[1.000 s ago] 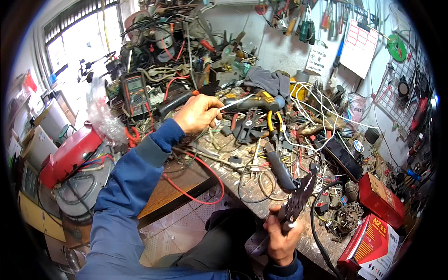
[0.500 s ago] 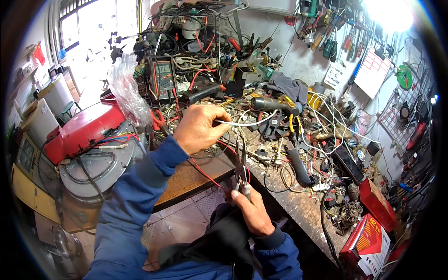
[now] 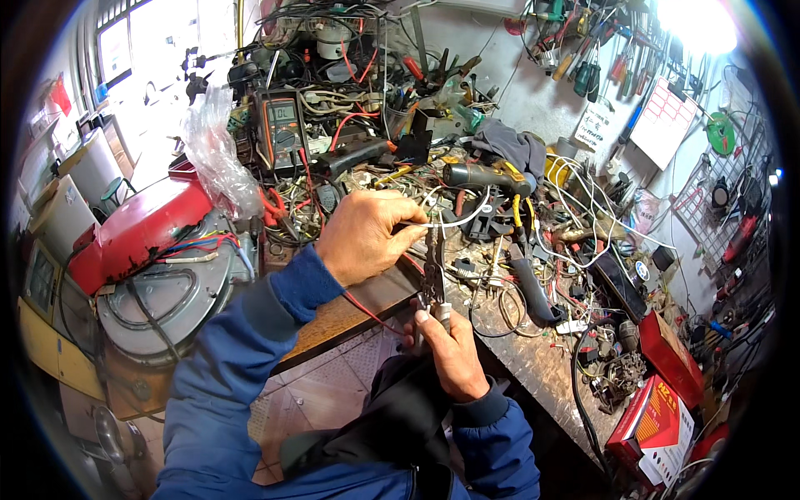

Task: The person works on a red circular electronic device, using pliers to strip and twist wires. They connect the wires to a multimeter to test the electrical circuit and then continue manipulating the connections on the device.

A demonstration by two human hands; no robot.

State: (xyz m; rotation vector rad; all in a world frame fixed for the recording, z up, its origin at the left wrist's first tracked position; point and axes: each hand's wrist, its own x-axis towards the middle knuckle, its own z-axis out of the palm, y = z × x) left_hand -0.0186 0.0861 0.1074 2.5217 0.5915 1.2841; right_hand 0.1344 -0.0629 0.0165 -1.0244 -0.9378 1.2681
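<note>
A white wire [image 3: 468, 221] is pinched between the thumb and fingers of my left hand [image 3: 365, 237], above the edge of the bench. Its free part curves out to the right and bends upward. My right hand [image 3: 452, 354] is closed around the handles of dark-jawed pliers [image 3: 434, 271], which point up and away from me. The jaw tips are at the white wire, just right of my left fingertips; whether they grip it I cannot tell. Beyond my left hand stands a multimeter [image 3: 283, 132] with red leads.
Wires, tools and small parts crowd the bench [image 3: 533, 367]. A heat-gun-like yellow and black tool [image 3: 483, 177] lies behind the wire. At left sits a red and grey appliance [image 3: 146, 233]. Red boxes [image 3: 654, 429] stand at the right, and tools hang on the wall.
The pliers have risen, bringing their tips up to the white wire. The wire's free end now bends upward more sharply. My left hand keeps its pinch, and the whole view has shifted slightly.
</note>
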